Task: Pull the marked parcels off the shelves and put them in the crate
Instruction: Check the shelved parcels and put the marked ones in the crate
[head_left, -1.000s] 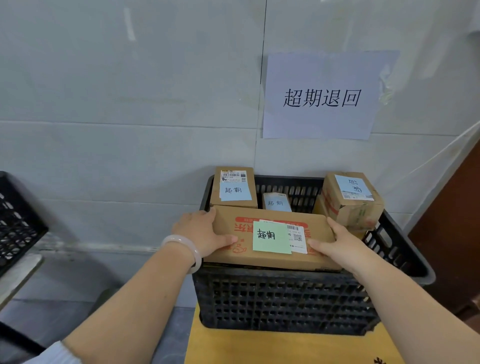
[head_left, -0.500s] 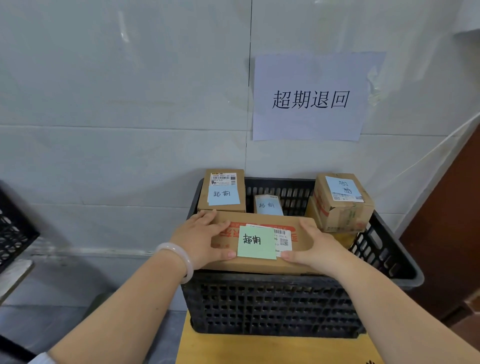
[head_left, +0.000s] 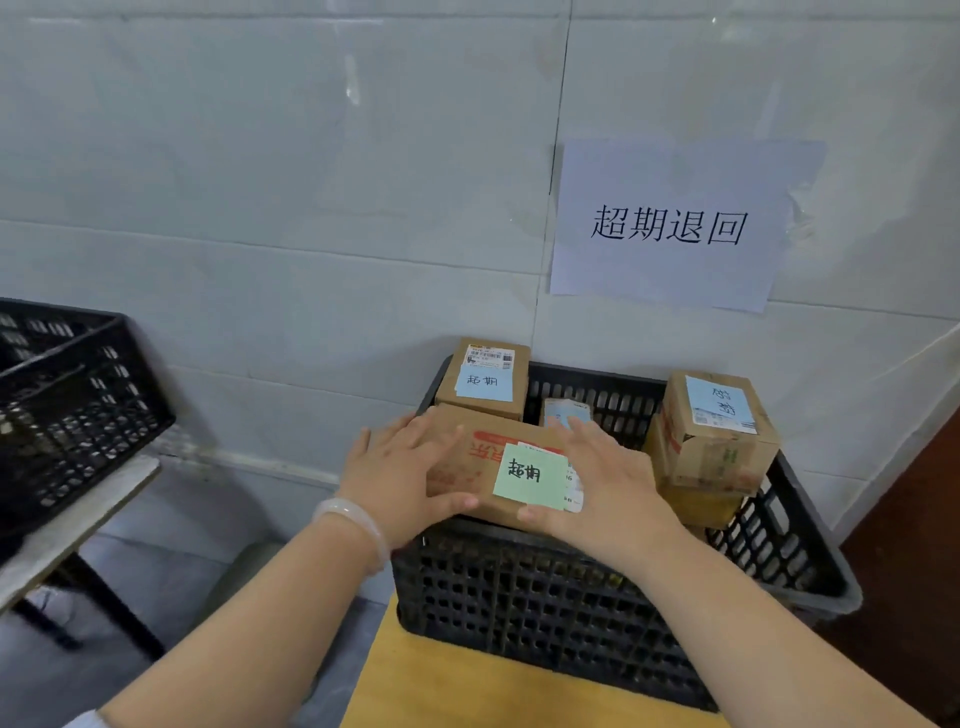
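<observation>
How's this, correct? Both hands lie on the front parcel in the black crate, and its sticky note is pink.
No. The head view shows the sticky note is green, not pink. The left hand and right hand do lie on the front parcel in the black crate.

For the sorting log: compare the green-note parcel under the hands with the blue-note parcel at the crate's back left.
The green-note parcel is wide, lying across the crate's near side; the blue-note parcel is narrower. The left hand and right hand rest on the green-note parcel; neither rests on the blue-note parcel. Both are brown cardboard with handwritten notes.
</observation>
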